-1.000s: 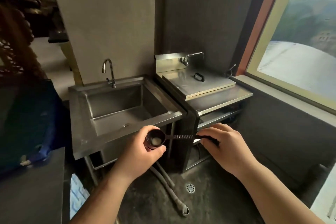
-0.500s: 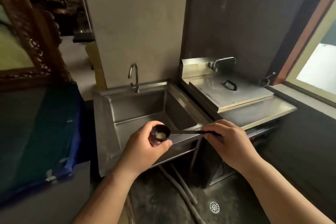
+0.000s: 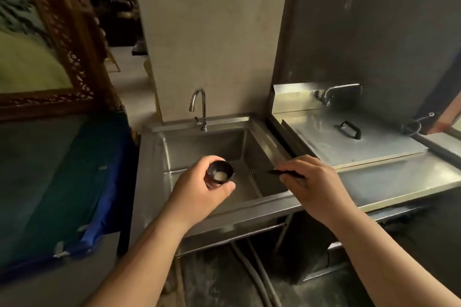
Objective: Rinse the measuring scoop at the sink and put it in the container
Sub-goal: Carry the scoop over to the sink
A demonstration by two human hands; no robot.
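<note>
A black measuring scoop with a long ribbed handle hangs level over the steel sink. A pale whitish residue sits in its round cup. My left hand cups the scoop's bowl from below and the side. My right hand pinches the far end of the handle. The chrome tap stands at the back rim of the sink, with no water running. No container for the scoop is in view.
Right of the sink is a steel unit with a flat lid bearing a black handle, and a second tap behind it. A dark surface with a blue-edged sheet lies at the left. Hoses run on the floor below.
The view has moved closer to the sink and turned left. Both hands have carried the scoop from in front of the sink's edge to over the basin.
</note>
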